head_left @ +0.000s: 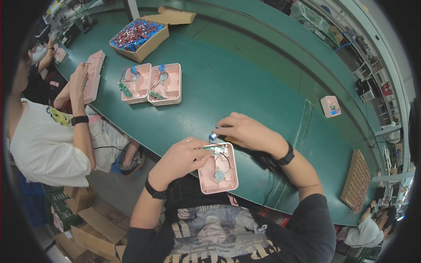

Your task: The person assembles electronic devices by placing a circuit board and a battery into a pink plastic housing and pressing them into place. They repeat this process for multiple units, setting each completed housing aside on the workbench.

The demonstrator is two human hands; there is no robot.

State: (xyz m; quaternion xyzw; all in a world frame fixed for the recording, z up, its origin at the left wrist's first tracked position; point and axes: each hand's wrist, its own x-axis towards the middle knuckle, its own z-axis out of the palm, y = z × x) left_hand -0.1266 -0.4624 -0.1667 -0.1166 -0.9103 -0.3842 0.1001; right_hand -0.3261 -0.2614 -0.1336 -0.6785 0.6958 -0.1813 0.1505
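In front of me at the table's near edge lies an open pink plastic housing (230, 185). My left hand (180, 161) grips its upper left side, with the fingers reaching over a green circuit board (215, 150) inside. A round silver disc (219, 175), probably a small speaker, sits lower in the housing, with thin dark wires looping up toward the board. Just beyond the housing, my right hand (254, 135) pinches a small blue battery (213, 136), with wires running toward the board. Its fingertips are partly hidden.
Two pink housings (165, 98) with boards and wires stand farther left. Behind them is a cardboard box (151, 46) of blue batteries. A co-worker (52, 144) handles pink parts (93, 76) at left. To the right are a small pink case (330, 106) and a compartmented tray (356, 180).
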